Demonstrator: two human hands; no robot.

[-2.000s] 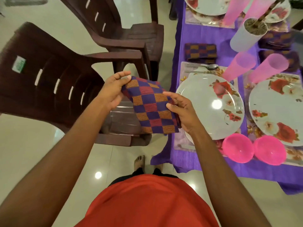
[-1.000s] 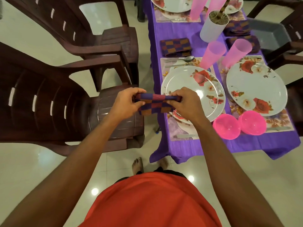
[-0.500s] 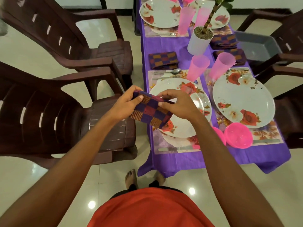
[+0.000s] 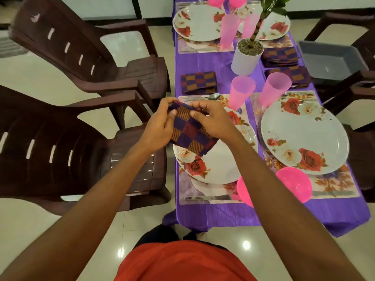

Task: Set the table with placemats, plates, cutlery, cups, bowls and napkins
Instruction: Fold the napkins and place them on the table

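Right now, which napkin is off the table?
The napkin gripped by the left hand and right hand over the nearest plate; the other napkins lie folded on the tablecloth.

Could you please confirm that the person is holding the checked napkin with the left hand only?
Not quite. The head view shows both hands on it: the left hand and the right hand each hold the checked napkin near its top edge.

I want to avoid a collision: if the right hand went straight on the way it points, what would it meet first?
Probably the left hand, gripping the same napkin just ahead of the right hand; depth is unclear.
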